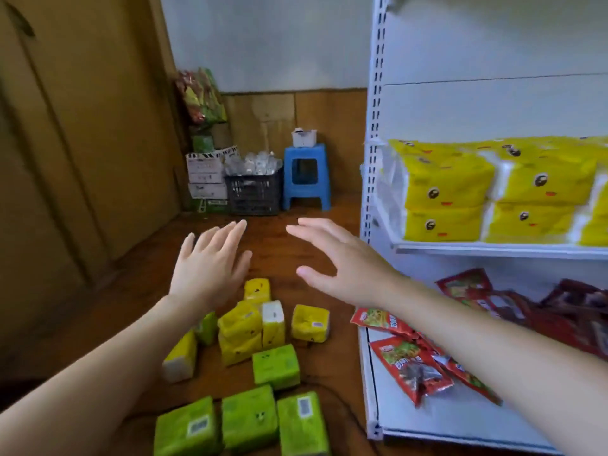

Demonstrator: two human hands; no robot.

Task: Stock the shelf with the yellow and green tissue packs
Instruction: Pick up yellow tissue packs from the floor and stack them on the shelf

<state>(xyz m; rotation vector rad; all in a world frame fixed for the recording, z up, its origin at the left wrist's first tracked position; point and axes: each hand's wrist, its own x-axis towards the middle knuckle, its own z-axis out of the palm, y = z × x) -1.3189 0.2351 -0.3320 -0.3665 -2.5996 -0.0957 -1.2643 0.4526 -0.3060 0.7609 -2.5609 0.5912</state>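
The brown wooden floor runs back to a pale wall with a brown panel skirting along its foot, and a tall brown wooden door closes the left side. Against the far wall stand a blue plastic stool with a small white tub on top, a black plastic crate just beside it, and stacked white cardboard boxes next to the crate.

A white metal shelf unit fills the right side. Its lower board carries loose red snack sachets.

Some yellow tissue packs with cartoon faces sit stacked two high on the middle board, printed eyes and a small red mouth facing out, white ends showing between them. More yellow soft tissue packs lie jumbled on the floor, left of the shelf unit, some tilted, one standing on end. Nearer the camera, green soft tissue packs stand in a rough row of three with a fourth behind; some show a barcode label.

The left hand and right hand hover above the floor packs, palms down, fingers spread wide and straight, holding nothing.
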